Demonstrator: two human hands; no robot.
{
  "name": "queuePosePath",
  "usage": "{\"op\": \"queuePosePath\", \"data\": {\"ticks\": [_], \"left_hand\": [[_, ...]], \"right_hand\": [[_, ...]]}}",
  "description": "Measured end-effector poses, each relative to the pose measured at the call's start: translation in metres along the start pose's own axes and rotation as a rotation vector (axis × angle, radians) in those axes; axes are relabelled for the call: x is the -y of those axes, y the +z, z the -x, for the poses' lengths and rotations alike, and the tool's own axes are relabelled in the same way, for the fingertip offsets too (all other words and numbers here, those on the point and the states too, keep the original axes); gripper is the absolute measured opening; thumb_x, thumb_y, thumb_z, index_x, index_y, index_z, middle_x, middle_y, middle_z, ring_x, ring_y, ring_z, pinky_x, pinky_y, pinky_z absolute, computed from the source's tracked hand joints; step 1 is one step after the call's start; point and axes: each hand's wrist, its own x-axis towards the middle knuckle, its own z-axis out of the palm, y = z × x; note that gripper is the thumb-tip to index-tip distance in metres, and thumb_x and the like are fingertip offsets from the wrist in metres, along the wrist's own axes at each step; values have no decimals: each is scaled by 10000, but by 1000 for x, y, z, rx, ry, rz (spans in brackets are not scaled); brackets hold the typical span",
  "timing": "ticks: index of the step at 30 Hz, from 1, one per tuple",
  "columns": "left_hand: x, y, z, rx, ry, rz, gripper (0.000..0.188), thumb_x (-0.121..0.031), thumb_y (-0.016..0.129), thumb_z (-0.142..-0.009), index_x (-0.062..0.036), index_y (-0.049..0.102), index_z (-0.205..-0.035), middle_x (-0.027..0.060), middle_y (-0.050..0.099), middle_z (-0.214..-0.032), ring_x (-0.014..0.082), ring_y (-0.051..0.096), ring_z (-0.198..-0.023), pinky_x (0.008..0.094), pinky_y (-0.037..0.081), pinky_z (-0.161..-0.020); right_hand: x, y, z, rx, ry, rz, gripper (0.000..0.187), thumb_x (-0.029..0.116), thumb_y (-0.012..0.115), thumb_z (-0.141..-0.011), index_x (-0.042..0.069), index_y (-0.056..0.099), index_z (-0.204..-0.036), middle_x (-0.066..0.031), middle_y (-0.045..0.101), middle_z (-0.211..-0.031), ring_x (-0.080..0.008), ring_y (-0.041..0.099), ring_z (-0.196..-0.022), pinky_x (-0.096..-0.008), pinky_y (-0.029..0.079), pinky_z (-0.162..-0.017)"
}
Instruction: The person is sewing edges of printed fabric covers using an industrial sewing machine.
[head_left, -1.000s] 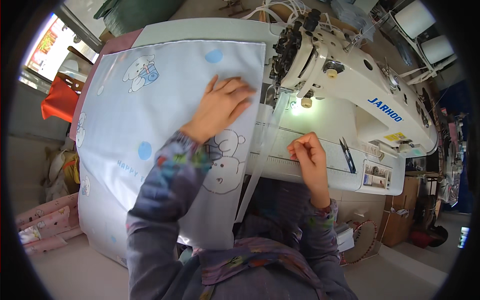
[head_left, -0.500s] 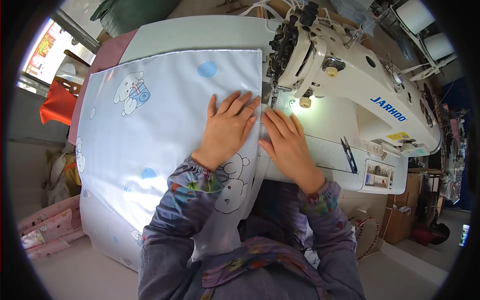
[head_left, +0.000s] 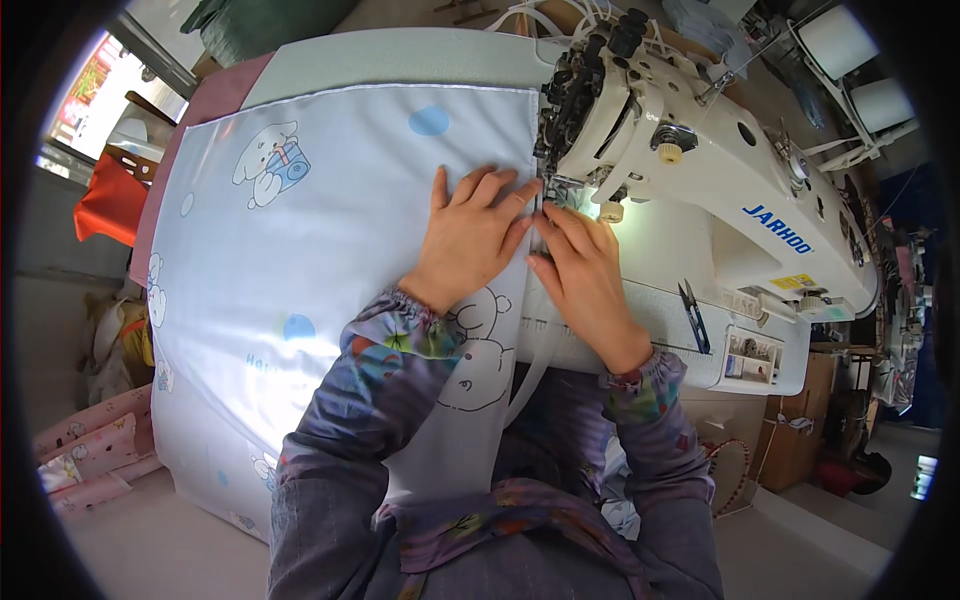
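Note:
A large pale blue-white cloth point(head_left: 350, 230) with cartoon animals and blue dots lies across the sewing table, its hemmed right edge beside the presser foot. My left hand point(head_left: 468, 235) rests on it near that edge, fingers spread and slightly bent. Just right of the edge, my right hand point(head_left: 585, 280) has its fingertips close to the presser foot of the white sewing machine point(head_left: 690, 150), thumb apart from the fingers. A narrow white strip point(head_left: 530, 375) hangs over the table's front edge beside the cloth. The fingertips partly hide the needle area.
Black thread snips point(head_left: 694, 315) lie right of my right hand, near a small parts tray point(head_left: 752, 357) set in the table. White thread cones point(head_left: 838, 42) stand at the far right. Pink printed fabric point(head_left: 100, 455) is at the lower left, an orange cloth point(head_left: 108, 200) above it.
The cloth has shifted away from me and slightly right along the machine. My left hand moved with it, and my right fingertips are nearer the presser foot.

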Motion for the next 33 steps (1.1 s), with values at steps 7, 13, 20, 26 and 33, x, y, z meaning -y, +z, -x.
{"op": "queuePosePath", "data": {"ticks": [7,13,20,26,33], "left_hand": [[3,-2,0,33,30,66,378,-224,659,-910,-206,655,-1287,29,539,-1346,281,477,-1347,745,272,-1085],[3,0,-7,16,13,79,332,-203,656,-899,-186,665,-1230,29,553,-1325,276,482,-1351,751,269,-1085],[7,6,-15,29,-31,120,354,-203,657,-914,-160,641,-1266,13,586,-1358,251,489,-1367,710,264,-1124],[6,11,-23,39,-19,81,358,-233,662,-906,-137,642,-1250,20,573,-1350,227,491,-1349,737,261,-1106],[-12,-1,3,26,-7,139,410,-261,679,-898,-121,634,-1282,30,563,-1377,240,487,-1353,717,255,-1120]], "right_hand": [[-3,4,-1,33,20,80,458,219,723,-886,20,634,-1289,-104,574,-1347,-315,553,-1161,-425,411,-992],[-8,3,-5,3,73,192,420,234,709,-902,45,662,-1274,-89,591,-1218,-298,570,-1026,-417,418,-925],[-19,1,-8,-56,73,365,389,276,684,-928,79,684,-1263,-119,623,-1086,-318,568,-1029,-483,400,-1012],[-29,-4,-6,-4,204,495,370,336,640,-962,100,691,-1243,-143,628,-1059,-325,555,-1077,-563,338,-1117],[-28,-11,-2,-113,67,309,325,131,657,-909,94,679,-1231,-131,622,-1133,-323,555,-1094,-504,383,-1075]]}}
